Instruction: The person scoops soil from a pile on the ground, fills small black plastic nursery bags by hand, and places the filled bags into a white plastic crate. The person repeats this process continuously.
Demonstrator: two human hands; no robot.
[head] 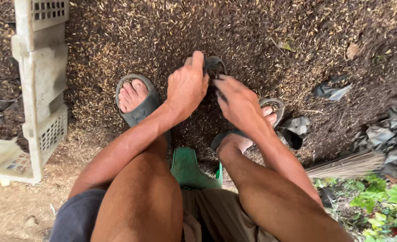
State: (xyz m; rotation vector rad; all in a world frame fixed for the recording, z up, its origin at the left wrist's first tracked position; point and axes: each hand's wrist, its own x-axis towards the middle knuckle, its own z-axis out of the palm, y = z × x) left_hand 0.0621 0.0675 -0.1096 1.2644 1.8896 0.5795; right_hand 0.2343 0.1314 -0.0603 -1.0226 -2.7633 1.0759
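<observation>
Hands, left (187, 85) and right (236, 101), are both grasping a small dark pot (214, 67) at twelve o'clock, steadying it above husk-strewn ground (297, 27).

Two hands (187, 85) (236, 103), two sandals (138, 105) (270, 107), one crate (41, 67), one broom (346, 166), perhaps one stool (187, 168).

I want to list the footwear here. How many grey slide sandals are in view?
2. One grey slide sandal is on the foot beside the left hand; the other is on the foot under the right hand, partly hidden.
</observation>
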